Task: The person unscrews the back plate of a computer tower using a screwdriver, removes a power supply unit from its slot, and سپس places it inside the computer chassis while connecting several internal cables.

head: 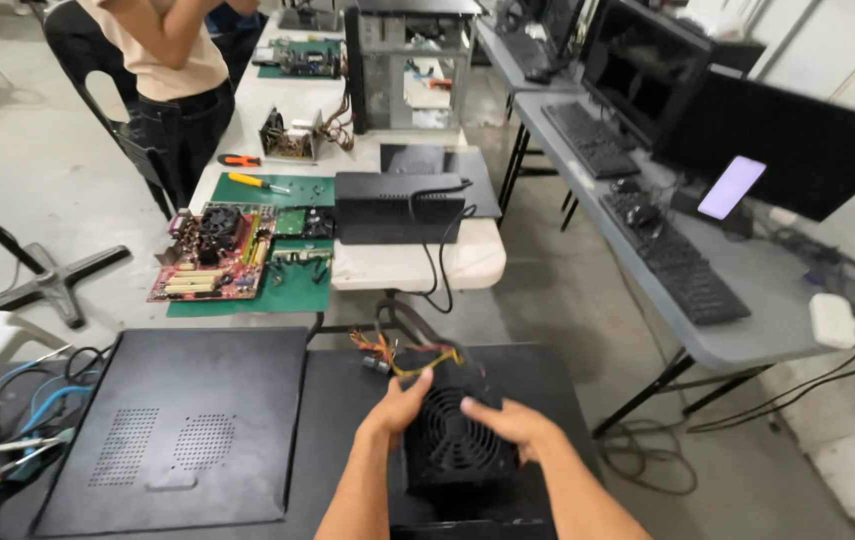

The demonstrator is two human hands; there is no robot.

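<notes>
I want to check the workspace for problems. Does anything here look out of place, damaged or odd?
Nothing looks damaged or spilled. Both hands, left hand and right hand, hold a black power supply with its fan grille facing up and loose coloured wires trailing from it. On the white table behind, a bare red motherboard lies exposed on a green mat.

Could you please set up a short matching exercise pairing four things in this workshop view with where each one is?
Things:
1. power supply
2. motherboard
3. phone
4. yellow screwdriver

Places:
A. leaning against a monitor on the grey desk
B. on the green mat, beyond the motherboard
C. between both hands
D. on the near end of the white table, at its left edge

Pairs: 1-C, 2-D, 3-A, 4-B
</notes>
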